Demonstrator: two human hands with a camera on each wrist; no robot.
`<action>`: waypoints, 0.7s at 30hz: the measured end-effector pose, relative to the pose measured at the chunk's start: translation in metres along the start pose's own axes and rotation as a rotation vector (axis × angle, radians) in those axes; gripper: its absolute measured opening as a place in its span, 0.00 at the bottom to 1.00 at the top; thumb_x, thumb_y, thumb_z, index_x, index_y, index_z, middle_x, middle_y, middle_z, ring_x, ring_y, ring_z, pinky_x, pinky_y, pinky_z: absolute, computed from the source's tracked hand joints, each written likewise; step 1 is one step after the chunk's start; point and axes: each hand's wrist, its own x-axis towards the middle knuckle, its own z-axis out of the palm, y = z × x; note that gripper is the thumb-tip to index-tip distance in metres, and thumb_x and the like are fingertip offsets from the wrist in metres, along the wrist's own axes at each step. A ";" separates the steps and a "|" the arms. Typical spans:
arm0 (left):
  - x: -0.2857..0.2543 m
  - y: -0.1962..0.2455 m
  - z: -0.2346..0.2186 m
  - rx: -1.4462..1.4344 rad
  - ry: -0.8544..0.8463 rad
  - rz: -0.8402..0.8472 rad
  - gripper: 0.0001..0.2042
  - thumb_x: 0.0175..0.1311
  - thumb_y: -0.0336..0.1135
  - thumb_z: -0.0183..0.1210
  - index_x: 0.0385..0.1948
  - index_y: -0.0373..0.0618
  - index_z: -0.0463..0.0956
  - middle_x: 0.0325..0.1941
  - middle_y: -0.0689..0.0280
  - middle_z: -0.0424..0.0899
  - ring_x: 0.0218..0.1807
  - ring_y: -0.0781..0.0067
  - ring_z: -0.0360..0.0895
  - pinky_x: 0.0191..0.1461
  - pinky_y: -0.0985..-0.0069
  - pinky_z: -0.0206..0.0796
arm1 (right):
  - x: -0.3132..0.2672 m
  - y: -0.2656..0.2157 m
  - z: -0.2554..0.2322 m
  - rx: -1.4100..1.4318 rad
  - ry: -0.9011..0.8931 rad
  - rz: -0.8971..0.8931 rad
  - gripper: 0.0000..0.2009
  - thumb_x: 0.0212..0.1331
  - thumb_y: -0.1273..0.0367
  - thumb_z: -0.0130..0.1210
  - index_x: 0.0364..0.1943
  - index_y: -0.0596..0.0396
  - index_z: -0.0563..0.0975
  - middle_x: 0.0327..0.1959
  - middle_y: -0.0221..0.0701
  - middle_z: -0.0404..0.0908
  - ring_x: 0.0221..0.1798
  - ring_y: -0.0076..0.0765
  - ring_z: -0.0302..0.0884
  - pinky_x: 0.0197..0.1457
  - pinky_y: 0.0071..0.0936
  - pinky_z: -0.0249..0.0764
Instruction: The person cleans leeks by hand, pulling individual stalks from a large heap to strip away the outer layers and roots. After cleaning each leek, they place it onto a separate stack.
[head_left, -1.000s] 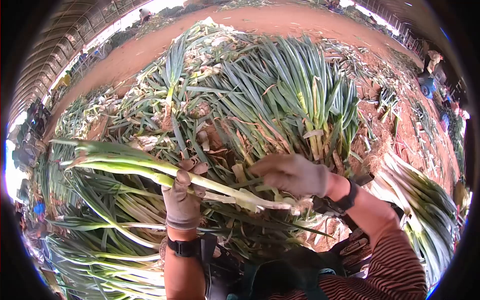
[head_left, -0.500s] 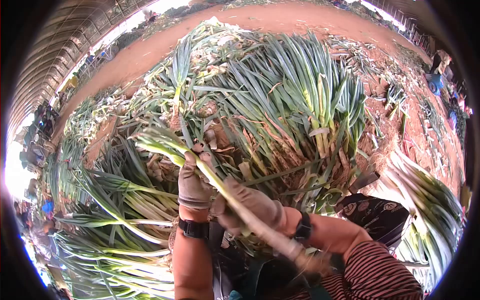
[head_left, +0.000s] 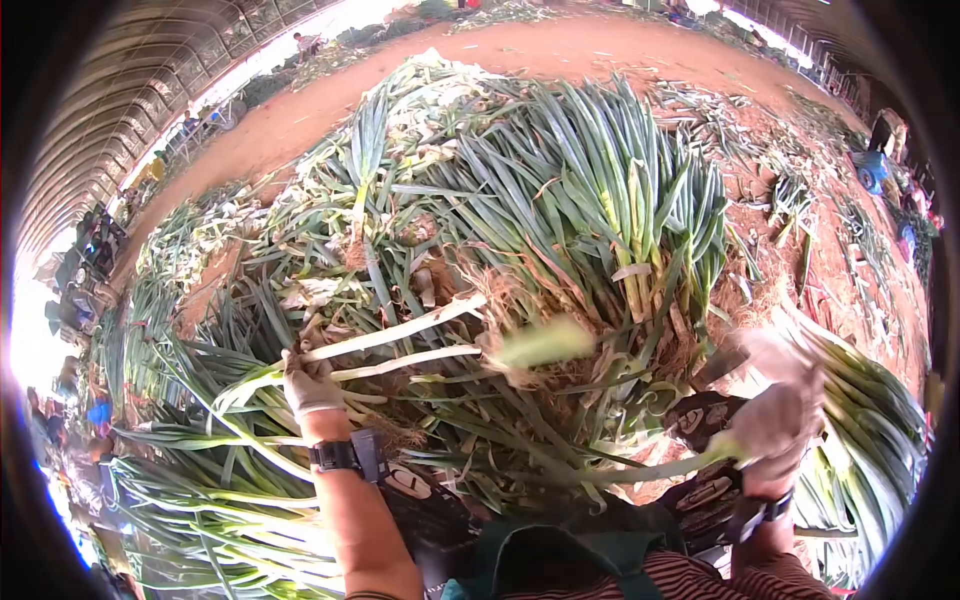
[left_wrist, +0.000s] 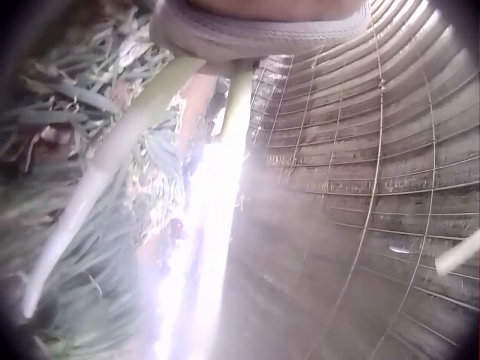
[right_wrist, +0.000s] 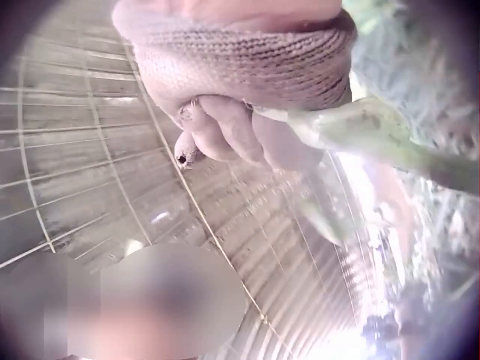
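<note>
In the head view my gloved left hand grips green onions, whose long white stems point right toward the middle and end in shaggy roots. Two pale stems hang below the glove cuff in the left wrist view. My gloved right hand, blurred, is far to the right beside a pile of white-stemmed green onions. Its fingers curl round a stripped green onion leaf that trails left; in the right wrist view the same leaf sticks out beside the curled fingers. A blurred pale-green piece appears in mid-air near the roots.
Upright green onions stand bunched ahead, roots toward me. More green onions lie in a heap at the lower left. Leaf scraps cover the ground behind, with a reddish dirt path beyond. My knees flank the near side.
The left hand has moved left and the onions have swung round, roots now toward the middle. The right hand has left the stem and swept far right with a leaf.
</note>
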 end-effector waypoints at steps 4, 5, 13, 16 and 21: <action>-0.060 0.014 0.049 0.114 0.123 0.086 0.12 0.70 0.44 0.54 0.41 0.46 0.77 0.36 0.69 0.81 0.34 0.80 0.76 0.32 0.82 0.60 | -0.011 0.036 -0.055 -0.098 -0.399 0.288 0.21 0.58 0.51 0.58 0.40 0.55 0.80 0.32 0.31 0.83 0.33 0.32 0.81 0.47 0.31 0.76; -0.073 0.019 0.060 0.123 0.091 0.108 0.13 0.70 0.44 0.54 0.44 0.44 0.76 0.37 0.68 0.81 0.32 0.80 0.74 0.31 0.82 0.60 | -0.013 0.039 -0.041 -0.567 -0.402 0.035 0.19 0.54 0.56 0.63 0.42 0.56 0.79 0.34 0.33 0.83 0.35 0.33 0.82 0.43 0.30 0.77; -0.153 0.091 0.106 0.117 -0.289 0.367 0.17 0.69 0.39 0.56 0.52 0.38 0.70 0.41 0.61 0.80 0.27 0.82 0.66 0.29 0.84 0.58 | 0.028 -0.011 0.050 -0.111 -0.213 0.117 0.21 0.49 0.69 0.67 0.48 0.60 0.77 0.39 0.40 0.82 0.29 0.31 0.82 0.33 0.24 0.76; -0.179 0.114 0.099 0.164 -0.312 0.429 0.15 0.68 0.35 0.56 0.52 0.40 0.71 0.43 0.61 0.81 0.35 0.82 0.73 0.33 0.87 0.64 | 0.025 -0.002 0.078 -0.073 -0.295 0.085 0.24 0.50 0.62 0.66 0.50 0.59 0.76 0.40 0.43 0.82 0.35 0.43 0.84 0.38 0.31 0.78; -0.215 0.134 0.080 0.240 -0.300 0.472 0.17 0.64 0.31 0.59 0.54 0.41 0.70 0.44 0.59 0.80 0.38 0.81 0.74 0.35 0.88 0.69 | 0.019 0.041 0.124 -0.107 -0.336 0.174 0.40 0.44 0.59 0.70 0.64 0.57 0.65 0.47 0.43 0.79 0.37 0.39 0.80 0.43 0.30 0.76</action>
